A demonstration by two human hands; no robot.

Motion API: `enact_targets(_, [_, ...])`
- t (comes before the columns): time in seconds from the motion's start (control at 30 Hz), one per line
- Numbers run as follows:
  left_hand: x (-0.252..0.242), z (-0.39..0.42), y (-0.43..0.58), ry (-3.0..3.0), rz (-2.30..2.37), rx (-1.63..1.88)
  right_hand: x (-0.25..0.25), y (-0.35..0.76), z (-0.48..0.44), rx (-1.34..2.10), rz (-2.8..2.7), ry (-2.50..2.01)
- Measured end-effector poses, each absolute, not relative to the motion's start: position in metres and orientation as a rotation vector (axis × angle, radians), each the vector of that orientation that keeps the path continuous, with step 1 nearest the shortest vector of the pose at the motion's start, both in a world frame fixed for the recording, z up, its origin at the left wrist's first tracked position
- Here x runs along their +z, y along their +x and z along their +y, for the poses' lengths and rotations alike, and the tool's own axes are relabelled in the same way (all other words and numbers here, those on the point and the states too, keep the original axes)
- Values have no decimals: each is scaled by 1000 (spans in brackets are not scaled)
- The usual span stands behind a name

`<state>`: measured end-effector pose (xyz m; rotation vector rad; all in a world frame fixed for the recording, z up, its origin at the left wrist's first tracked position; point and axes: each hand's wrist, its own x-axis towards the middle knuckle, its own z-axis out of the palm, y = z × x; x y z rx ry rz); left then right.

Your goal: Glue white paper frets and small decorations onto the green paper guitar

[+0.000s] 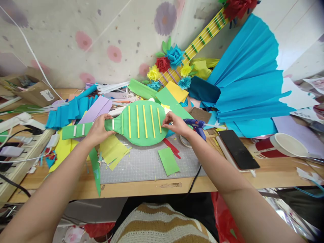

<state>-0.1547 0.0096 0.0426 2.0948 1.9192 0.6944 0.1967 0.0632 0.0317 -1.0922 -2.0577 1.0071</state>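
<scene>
A green paper lute-shaped instrument is held above the grey cutting mat, its neck pointing left. Several yellow strips cross its round body, and short white strips sit on the neck. My left hand is closed around the neck, thumb below and fingers above. At the body's right edge, beside the last yellow strip, my right hand pinches the rim with thumb and forefinger. Beyond that hand lies a blue glue gun. A green paper piece and red scraps rest on the mat.
A yellow paper guitar with paper flowers leans on the wall, near blue pleated paper. A phone and a paper cup stand right. A power strip with cables and a cardboard box occupy the left.
</scene>
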Motion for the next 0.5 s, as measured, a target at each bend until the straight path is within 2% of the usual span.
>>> enact_targets(0.5, [46, 10, -154, 2110, 1919, 654, 29, 195, 64, 958, -2132, -1113])
